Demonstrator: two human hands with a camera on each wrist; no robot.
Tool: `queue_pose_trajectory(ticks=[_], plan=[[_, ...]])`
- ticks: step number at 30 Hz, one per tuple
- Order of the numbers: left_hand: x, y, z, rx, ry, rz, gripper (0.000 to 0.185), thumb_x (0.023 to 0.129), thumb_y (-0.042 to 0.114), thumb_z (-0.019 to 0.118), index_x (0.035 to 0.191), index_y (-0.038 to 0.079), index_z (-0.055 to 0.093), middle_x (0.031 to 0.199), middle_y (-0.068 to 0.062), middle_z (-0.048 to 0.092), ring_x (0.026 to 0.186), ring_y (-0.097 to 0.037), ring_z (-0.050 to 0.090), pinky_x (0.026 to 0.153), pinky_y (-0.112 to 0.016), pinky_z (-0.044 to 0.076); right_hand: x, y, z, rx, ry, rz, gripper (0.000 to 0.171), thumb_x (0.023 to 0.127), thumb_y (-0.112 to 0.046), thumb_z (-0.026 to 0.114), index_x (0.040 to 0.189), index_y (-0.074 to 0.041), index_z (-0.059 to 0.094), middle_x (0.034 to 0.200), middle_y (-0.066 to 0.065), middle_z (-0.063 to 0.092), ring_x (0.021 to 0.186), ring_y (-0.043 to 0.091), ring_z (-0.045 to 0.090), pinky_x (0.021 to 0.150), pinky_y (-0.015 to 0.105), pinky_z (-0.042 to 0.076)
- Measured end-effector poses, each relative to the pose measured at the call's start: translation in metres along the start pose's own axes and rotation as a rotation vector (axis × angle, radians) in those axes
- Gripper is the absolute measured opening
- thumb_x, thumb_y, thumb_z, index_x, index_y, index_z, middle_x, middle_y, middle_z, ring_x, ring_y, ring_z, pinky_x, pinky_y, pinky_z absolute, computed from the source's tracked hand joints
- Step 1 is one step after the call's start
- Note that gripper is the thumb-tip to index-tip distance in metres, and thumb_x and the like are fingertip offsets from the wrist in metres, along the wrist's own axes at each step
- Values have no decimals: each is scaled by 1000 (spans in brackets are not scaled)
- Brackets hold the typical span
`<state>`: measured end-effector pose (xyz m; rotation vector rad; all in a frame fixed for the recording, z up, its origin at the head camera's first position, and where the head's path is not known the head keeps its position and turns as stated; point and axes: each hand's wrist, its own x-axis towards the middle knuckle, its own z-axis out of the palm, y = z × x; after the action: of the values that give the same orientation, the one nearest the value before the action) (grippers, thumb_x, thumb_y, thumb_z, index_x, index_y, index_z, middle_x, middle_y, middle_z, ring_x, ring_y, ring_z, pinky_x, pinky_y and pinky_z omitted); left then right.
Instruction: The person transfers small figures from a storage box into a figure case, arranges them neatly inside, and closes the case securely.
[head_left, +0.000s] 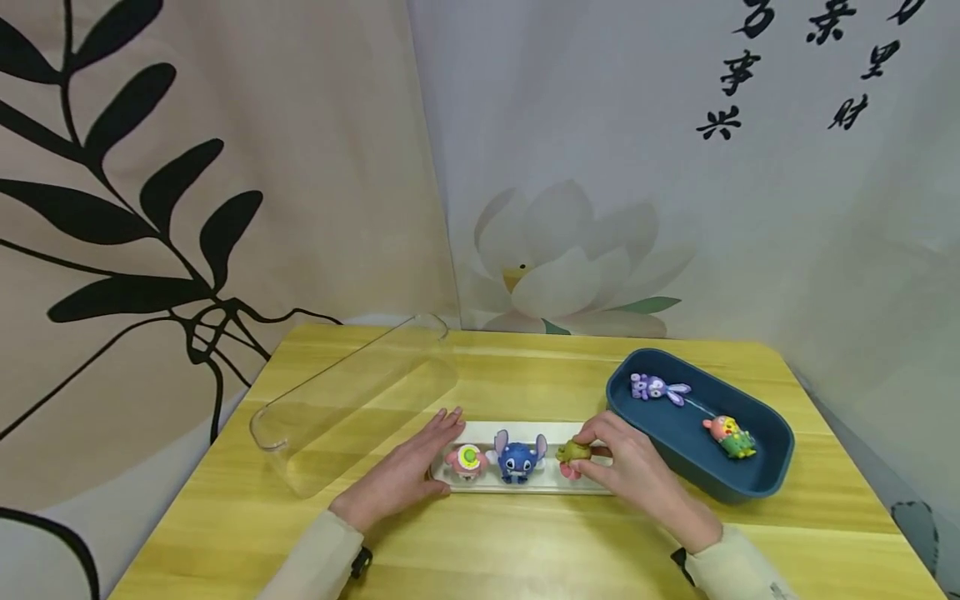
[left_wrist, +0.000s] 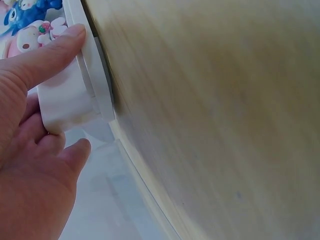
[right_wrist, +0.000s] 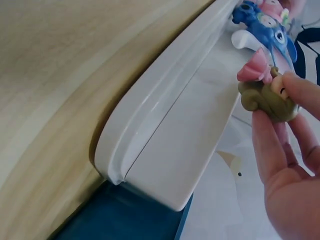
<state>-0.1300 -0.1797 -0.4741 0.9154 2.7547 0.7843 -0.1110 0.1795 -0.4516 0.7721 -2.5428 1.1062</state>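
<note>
Two figurines (head_left: pixel 517 462) sit on the white tray (head_left: pixel 555 432) my left grip (head_left: pixel 408 475) holds; my right grip (head_left: pixel 637 471) pinches an olive figurine (head_left: pixel 573 451).

Tabletop (head_left: pixel 510 542): bright in head view, grain blurred in left-wrist view
Blue tray (head_left: pixel 667 429): pale glint, four o'clock
White base (right_wrist: pixel 165 130): right-wrist view, soft shadow toward ten o'clock

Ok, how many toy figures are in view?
5: pink figure and blue figure on the white base; olive figure in the right hand; purple figure and green figure in the blue tray.
</note>
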Motion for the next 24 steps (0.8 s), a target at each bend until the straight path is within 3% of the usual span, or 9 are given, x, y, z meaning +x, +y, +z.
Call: queue_pose_trajectory(ticks=[6,24], plan=[[-2,-1,3,23,4,29,94,84,10,85,161,5,33,172,-8,17,158,-28,15,124,-48,25,1,-2,8,-58,-29,-11,34,73,1,92,93,-13,68,100,-6,62,85,9,65,75,26,65],[-1,-2,3,32,13,18,95,83,12,86,162,6,32,172,-6,17,158,-26,15,125,-48,26,-2,3,18,-229,-74,-65,31,77,-20,93,93,-17,68,97,-9,58,83,5,56,69,23,58]])
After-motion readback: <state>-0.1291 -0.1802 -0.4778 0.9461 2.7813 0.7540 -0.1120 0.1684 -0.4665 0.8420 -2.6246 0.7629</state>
